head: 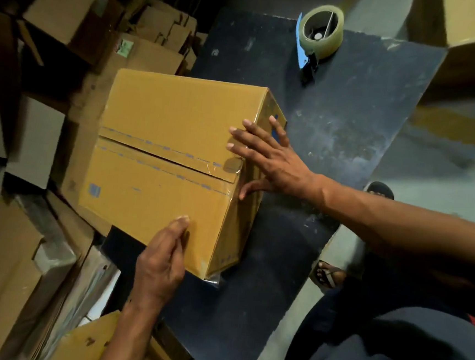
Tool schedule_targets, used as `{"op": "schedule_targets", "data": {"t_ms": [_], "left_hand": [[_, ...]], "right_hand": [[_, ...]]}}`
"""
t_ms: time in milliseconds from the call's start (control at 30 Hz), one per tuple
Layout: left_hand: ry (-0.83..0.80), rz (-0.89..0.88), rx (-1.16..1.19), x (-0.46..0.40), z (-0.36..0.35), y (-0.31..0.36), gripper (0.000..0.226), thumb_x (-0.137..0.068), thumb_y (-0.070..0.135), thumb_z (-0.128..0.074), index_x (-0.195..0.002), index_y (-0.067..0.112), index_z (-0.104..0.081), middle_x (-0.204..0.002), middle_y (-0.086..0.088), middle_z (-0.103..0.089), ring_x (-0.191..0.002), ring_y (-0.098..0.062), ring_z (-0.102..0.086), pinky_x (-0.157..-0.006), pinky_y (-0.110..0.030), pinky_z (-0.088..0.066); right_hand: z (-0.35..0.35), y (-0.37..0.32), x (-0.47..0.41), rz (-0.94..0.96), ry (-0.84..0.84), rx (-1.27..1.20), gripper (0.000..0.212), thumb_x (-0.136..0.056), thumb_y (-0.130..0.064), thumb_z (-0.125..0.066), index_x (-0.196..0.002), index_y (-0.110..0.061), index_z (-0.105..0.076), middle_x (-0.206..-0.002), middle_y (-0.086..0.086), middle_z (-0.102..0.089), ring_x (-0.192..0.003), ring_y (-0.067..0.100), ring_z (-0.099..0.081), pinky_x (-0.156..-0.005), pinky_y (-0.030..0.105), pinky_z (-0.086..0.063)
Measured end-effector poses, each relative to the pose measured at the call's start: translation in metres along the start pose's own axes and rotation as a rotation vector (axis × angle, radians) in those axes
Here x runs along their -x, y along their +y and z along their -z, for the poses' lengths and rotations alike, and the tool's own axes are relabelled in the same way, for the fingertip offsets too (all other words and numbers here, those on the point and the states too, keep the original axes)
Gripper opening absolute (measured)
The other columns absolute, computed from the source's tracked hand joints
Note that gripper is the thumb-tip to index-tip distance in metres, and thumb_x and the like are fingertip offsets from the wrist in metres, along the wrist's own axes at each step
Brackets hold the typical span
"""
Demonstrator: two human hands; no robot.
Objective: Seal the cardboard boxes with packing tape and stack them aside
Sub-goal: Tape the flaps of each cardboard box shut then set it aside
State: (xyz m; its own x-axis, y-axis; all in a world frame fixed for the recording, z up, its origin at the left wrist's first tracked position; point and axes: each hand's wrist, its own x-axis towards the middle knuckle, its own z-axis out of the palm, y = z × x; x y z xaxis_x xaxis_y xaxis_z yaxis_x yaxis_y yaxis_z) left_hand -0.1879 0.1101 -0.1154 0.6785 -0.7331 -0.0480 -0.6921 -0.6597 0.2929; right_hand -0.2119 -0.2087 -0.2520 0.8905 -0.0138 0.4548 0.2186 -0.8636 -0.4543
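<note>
Nearest, left hand (163, 262) with straight fingers flat against the near side of a taped yellow-brown cardboard box (163, 159), right hand (272, 160) spread wide and pressing its end face where clear tape folds over. Box resting on the left edge of a scuffed, dusty dark blue counter (334, 148), partly overhanging it, well apart from a blue-handled dispenser with a clear tape roll (319, 36) at the far end. Stacked brown cartons (62, 1) and flattened cardboard sheets (4, 268) crowding the dim room on the left, grey concrete floor (444, 169) on the right.
</note>
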Motion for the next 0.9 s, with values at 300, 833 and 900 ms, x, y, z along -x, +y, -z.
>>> {"op": "schedule_targets", "data": {"t_ms": [300,833,900], "left_hand": [[-0.075,-0.224,-0.258,0.038,-0.026,-0.033,0.107,-0.069,0.041,-0.093,-0.157,0.010,-0.040,-0.164,-0.013,-0.036,-0.151,-0.026,-0.038,-0.116,-0.048,-0.044],[0.077,-0.263,-0.203,0.039,-0.036,-0.032,0.079,-0.096,0.066,-0.058,-0.149,0.008,-0.051,-0.156,-0.015,-0.047,-0.143,-0.031,-0.050,-0.105,-0.053,-0.053],[0.067,-0.265,-0.206,0.039,-0.037,-0.031,0.083,-0.093,0.069,-0.060,-0.149,0.008,-0.051,-0.157,-0.015,-0.046,-0.143,-0.031,-0.049,-0.105,-0.054,-0.053]], "right_hand": [[0.007,-0.085,0.006,0.103,-0.012,-0.070,0.115,-0.076,-0.092,-0.052,-0.161,-0.019,-0.027,-0.168,0.025,-0.014,-0.156,0.046,-0.009,-0.116,0.079,-0.003],[-0.032,-0.130,0.042,0.040,-0.004,-0.056,0.119,-0.071,-0.092,-0.060,-0.160,-0.016,-0.035,-0.168,0.022,-0.017,-0.157,0.042,-0.010,-0.116,0.078,-0.008],[-0.037,-0.129,0.044,0.038,-0.019,-0.064,0.118,-0.071,-0.091,-0.061,-0.159,-0.016,-0.037,-0.169,0.019,-0.019,-0.157,0.041,-0.012,-0.116,0.077,-0.011]]}}
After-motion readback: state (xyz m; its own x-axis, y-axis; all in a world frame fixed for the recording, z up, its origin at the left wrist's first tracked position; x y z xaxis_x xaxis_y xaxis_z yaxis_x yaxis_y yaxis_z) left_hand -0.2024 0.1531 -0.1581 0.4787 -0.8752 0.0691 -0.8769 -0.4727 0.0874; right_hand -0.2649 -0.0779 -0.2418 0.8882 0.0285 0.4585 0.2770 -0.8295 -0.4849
